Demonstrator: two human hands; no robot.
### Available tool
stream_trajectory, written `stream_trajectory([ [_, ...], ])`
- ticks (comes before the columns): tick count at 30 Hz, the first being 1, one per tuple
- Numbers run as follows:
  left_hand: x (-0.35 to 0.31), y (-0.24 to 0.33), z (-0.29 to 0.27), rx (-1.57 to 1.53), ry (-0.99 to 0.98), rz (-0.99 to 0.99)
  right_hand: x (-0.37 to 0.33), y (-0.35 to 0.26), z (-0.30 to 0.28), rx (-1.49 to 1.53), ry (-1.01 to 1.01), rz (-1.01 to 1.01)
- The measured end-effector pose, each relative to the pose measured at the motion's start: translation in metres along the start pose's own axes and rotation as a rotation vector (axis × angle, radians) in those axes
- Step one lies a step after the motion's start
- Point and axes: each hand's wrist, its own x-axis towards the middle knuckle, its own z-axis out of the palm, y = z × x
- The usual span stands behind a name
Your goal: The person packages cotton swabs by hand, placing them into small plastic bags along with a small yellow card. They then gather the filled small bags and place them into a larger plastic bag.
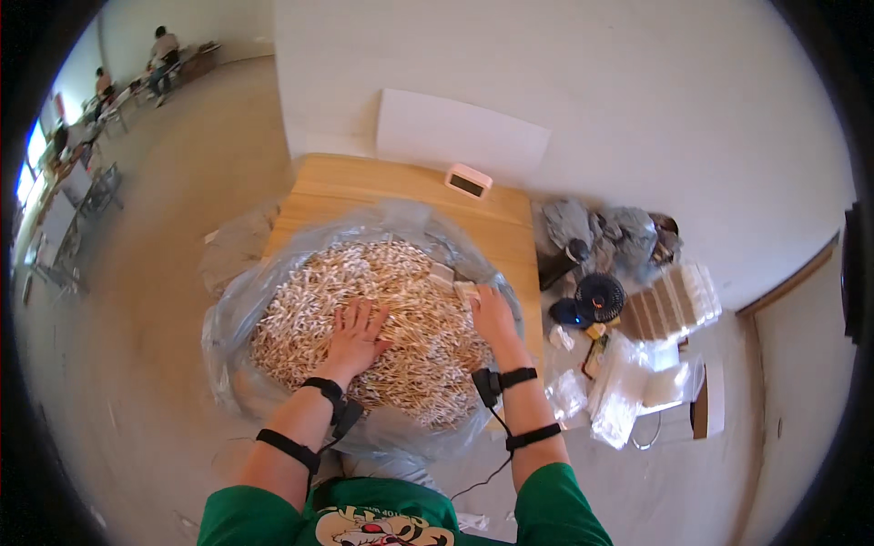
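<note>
A heap of cotton swabs (401, 309) with white tips and tan sticks fills a large clear plastic bag (228, 318), opened wide on the wooden table. My left hand (359, 338) lies on the swabs with its fingers spread, holding nothing visible. At the heap's right side, my right hand (492, 316) has its fingers closed on a small pale block-like container (466, 291); the fingers partly cover it. Just beyond it, a similar small whitish container (442, 275) rests on the swabs.
On the table (341, 187) stands a pink-framed digital clock (468, 182). To the right are a black fan (601, 297), a dark bottle (564, 264), clear plastic bags (621, 387), a stack of wrapped packs (672, 305) and grey bags (628, 232). Other people sit far left.
</note>
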Motion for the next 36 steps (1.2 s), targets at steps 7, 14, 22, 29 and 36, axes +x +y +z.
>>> stream_trajectory([
  [7,-0.007,-0.002,-0.003,-0.073,-0.006,-0.006,0.034,0.003,0.031,-0.067,-0.252,0.335],
  [14,-0.005,-0.009,-0.001,-0.068,0.030,0.014,-0.003,-0.017,0.010,0.249,0.160,0.352],
  [22,-0.018,0.002,-0.022,-0.094,0.016,0.011,-0.073,-0.092,-0.007,1.043,0.347,0.437],
  [29,-0.051,0.030,-0.062,-0.929,0.163,-0.118,-0.102,-0.148,0.028,0.757,0.268,0.390],
  [36,-0.077,0.010,-0.066,-1.318,-0.031,-0.172,-0.112,-0.174,0.021,1.142,0.186,0.468],
])
